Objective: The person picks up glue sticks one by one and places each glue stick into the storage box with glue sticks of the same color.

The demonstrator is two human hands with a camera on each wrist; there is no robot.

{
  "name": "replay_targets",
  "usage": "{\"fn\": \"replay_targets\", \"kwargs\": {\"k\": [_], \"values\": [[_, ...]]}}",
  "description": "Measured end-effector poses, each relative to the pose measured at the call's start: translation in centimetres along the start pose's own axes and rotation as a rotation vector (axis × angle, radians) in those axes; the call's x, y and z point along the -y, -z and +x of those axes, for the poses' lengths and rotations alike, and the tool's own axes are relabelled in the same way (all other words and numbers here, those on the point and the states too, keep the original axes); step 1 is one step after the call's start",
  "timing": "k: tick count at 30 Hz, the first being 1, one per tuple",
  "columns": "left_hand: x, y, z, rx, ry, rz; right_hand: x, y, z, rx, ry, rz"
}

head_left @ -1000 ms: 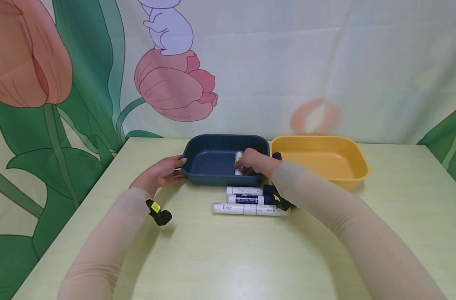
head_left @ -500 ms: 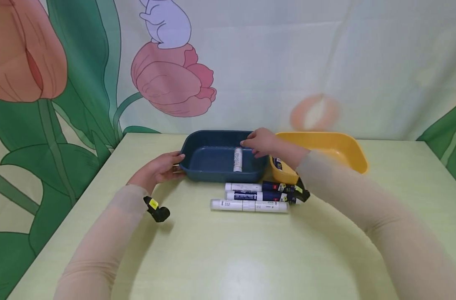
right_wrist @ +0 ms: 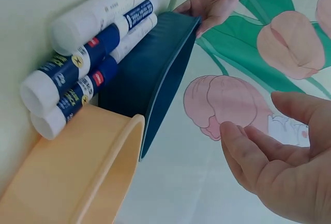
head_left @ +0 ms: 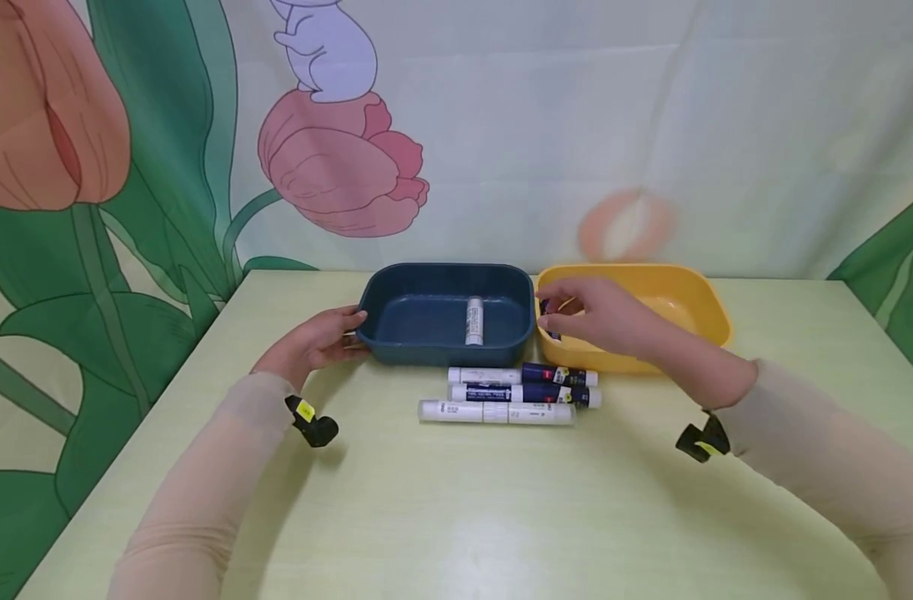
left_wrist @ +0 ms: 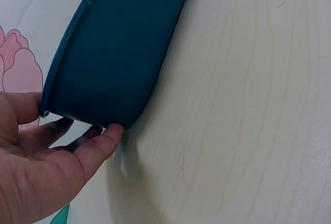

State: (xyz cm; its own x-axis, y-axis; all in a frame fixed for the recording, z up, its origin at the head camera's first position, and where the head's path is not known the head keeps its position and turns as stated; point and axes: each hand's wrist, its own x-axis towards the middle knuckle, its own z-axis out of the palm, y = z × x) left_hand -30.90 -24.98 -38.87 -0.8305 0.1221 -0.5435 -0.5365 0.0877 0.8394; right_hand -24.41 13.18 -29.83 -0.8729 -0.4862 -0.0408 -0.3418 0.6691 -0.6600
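My left hand (head_left: 321,337) holds the left end of the blue bin (head_left: 411,356), thumb at the rim and fingers beneath, as the left wrist view also shows. Inside that bin lies a short white glue stick tube (head_left: 474,322). My right hand (head_left: 599,315) hovers at the left end of the yellow bin (head_left: 614,360), its fingers loosely bent with nothing between them in the right wrist view. Behind its fingertips, a dark blue cap (head_left: 552,333) shows partly in the yellow bin.
Before the bins lie two glue sticks with dark blue caps, the rear one (head_left: 486,376) and the middle one (head_left: 494,392). A longer white tube (head_left: 496,412) lies in front of them. The bins stand side by side near a printed cloth backdrop (head_left: 501,150).
My right hand has let go of the white tube in the blue bin, risen, and moved right to the yellow bin. My left hand keeps its hold on the blue bin.
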Motion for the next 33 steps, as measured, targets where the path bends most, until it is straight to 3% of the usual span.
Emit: {"fn": "replay_targets", "kwargs": {"k": [11, 17, 27, 33], "values": [[0.1, -0.1, 0.1, 0.005, 0.000, -0.015, -0.9, -1.3, -4.0, -0.049, 0.034, -0.033], [0.0, 0.0, -0.1, 0.014, -0.003, -0.010, -1.9, -2.7, -5.1, -0.020, 0.041, -0.044], [0.1, 0.0, -0.1, 0.024, -0.010, 0.003, -3.4, -5.5, -5.1, 0.006, 0.116, -0.246], [0.1, -0.2, -0.1, 0.038, -0.010, 0.005, -2.9, -7.1, -4.6, 0.038, 0.077, -0.400]]}}
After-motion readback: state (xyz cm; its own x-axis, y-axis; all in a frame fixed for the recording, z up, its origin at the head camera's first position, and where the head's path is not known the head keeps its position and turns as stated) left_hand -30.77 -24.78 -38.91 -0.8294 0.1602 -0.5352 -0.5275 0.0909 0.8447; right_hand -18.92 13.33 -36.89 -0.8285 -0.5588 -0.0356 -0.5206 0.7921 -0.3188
